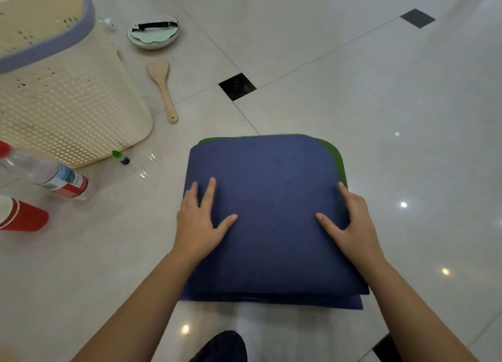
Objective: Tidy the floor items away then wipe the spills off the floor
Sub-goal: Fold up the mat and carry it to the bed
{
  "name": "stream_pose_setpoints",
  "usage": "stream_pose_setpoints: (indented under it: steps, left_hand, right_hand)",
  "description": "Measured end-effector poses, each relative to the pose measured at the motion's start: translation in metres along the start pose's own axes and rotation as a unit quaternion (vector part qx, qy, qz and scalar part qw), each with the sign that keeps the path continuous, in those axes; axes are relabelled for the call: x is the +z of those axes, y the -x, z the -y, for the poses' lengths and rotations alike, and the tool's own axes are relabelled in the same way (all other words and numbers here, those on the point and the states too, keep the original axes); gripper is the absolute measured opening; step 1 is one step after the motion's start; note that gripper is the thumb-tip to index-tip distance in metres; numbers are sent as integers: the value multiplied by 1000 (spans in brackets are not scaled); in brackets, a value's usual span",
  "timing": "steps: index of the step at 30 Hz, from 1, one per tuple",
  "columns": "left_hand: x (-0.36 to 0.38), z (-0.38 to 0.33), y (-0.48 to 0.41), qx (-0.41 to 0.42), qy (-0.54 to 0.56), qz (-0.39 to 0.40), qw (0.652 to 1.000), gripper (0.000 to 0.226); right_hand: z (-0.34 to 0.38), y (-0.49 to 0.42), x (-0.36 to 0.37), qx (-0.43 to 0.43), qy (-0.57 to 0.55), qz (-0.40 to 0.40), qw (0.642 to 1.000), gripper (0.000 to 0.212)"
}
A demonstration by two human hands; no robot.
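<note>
Left hand (199,223): flat on the left side of the folded mat (271,198); fingers straight and spread; pressing, gripping nothing
Right hand (351,226): thumb and forefinger straight on top at the mat's right edge; other fingers hidden beyond it, so I cannot tell whether it grips
Mat: blue, with green showing at the far corners; on the floor (380,103) under both hands; layered edges toward the person
Basket (68,103): ahead and left, apart from the mat; left hand nearer; probably where the mat goes
Still out: wooden spatula (163,87); plate (153,31); bottle (54,177); red cup (24,216); all left of the mat, near the basket
</note>
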State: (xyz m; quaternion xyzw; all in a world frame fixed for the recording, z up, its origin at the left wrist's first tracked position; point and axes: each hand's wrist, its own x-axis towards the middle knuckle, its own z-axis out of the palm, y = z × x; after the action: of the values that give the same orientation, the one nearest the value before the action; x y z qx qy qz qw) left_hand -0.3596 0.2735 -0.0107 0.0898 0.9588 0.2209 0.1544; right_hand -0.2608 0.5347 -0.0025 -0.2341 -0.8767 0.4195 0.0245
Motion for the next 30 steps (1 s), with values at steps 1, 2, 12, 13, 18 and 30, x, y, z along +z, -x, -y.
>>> stream_pose_setpoints:
  steps: [1,2,12,13,18,30]
  left_hand:
    - [7,-1,-2,25,-54,-4,998,82]
    - [14,-2,-2,44,-88,-10,995,79]
    - [88,15,-13,104,-258,81,957,63]
    - [91,17,-14,111,-253,82,957,63]
    - [93,20,-15,131,-256,62,956,64]
    - [23,62,0,-128,177,73,973,82]
  right_hand:
    - [3,-3,1,-18,20,-7,1000,71]
    - [3,-5,2,-24,42,-12,999,70]
    - [-42,13,39,119,100,58,986,92]
    - [-44,12,42,120,102,53,986,93]
    - [-52,12,45,124,77,40,989,95]
    - [-44,8,18,175,-115,133,969,82]
